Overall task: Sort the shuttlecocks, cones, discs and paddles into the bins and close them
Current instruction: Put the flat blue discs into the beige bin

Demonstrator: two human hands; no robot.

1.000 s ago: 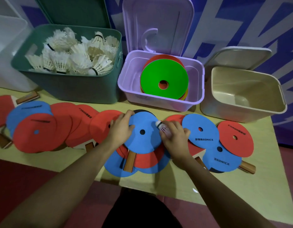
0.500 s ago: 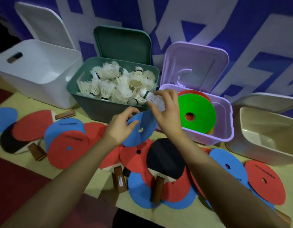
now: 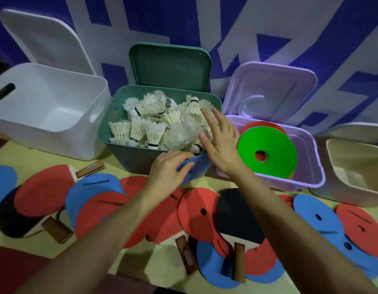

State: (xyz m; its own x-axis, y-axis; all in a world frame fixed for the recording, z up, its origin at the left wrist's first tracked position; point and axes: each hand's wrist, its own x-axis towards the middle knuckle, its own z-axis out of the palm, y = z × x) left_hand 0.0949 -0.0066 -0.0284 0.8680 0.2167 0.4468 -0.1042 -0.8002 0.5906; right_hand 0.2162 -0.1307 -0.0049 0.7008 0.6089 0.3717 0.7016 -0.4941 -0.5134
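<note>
My left hand (image 3: 170, 169) grips a blue disc (image 3: 197, 169) lifted off the table, in front of the green bin (image 3: 131, 158). That bin is full of white shuttlecocks (image 3: 154, 126). My right hand (image 3: 221, 143) hovers with fingers spread over the bin's right edge and holds nothing. Beside it the purple bin (image 3: 311, 166) holds a green cone (image 3: 268, 153) on top of a red one. Red and blue discs (image 3: 196, 217) and paddles (image 3: 234, 213) with wooden handles lie overlapped across the table.
A white bin (image 3: 46, 115) stands at the far left and a beige bin (image 3: 357, 172) at the far right. All lids stand up against the blue and white wall. The yellow table (image 3: 27, 160) ends near my body.
My right hand carried a shuttlecock from the table up to the green bin and let it go. My left hand lifted the blue disc off the pile.
</note>
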